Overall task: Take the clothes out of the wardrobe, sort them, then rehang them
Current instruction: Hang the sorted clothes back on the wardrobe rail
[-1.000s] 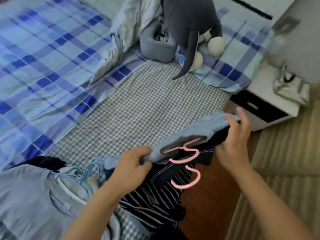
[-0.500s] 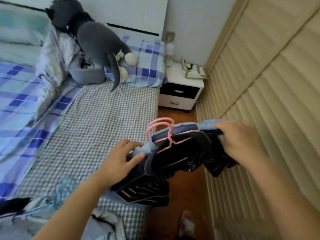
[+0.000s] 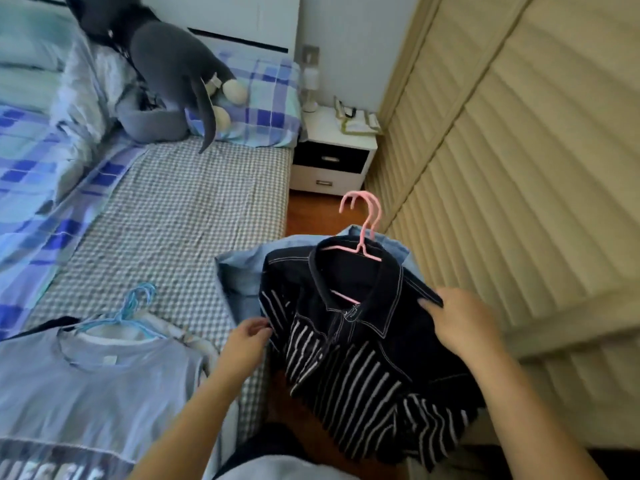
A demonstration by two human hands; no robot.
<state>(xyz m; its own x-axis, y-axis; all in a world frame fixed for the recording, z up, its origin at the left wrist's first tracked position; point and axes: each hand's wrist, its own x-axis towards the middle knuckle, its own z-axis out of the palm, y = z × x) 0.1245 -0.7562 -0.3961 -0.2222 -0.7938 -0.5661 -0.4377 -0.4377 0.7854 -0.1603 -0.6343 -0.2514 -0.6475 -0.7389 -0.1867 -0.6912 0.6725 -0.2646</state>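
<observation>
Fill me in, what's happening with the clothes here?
A person stands beside the bed holding a dark striped shirt on pink hangers, with a light blue garment behind it. The left hand pinches the shirt's edge; the right hand grips its shoulder. A grey T-shirt on blue hangers lies on the bed. The louvred wardrobe doors are on the right.

Checked bed [image 3: 180,216]: grey tee [image 3: 86,382] on blue hangers [image 3: 131,310], plush [image 3: 166,71].
</observation>
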